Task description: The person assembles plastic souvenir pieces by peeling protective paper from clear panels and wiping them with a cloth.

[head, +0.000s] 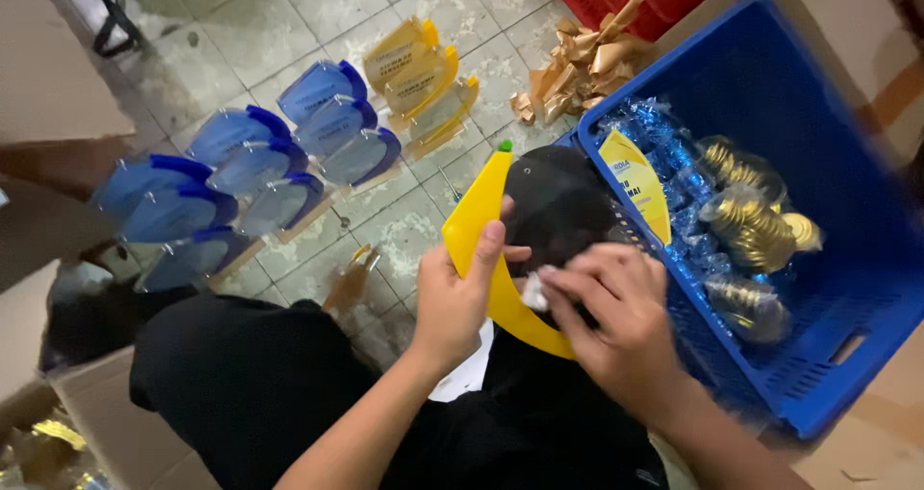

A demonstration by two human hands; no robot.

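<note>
A plaque (pixel 486 230) sits between the left hand (pixel 457 293) and the right hand (pixel 616 322), above the person's lap, with the right fingertips (pixel 549 276) on its inner edge. To the right stands a crate (pixel 847 259), holding another plaque (pixel 637 184) at its left end and wrapped medals (pixel 756 230) beside that. On the floor (pixel 289 18) to the left stand rows of plaques (pixel 279 158), a smaller group (pixel 423 81) lies beyond them, and crumpled wrappers (pixel 577 66) lie behind the crate.
</note>
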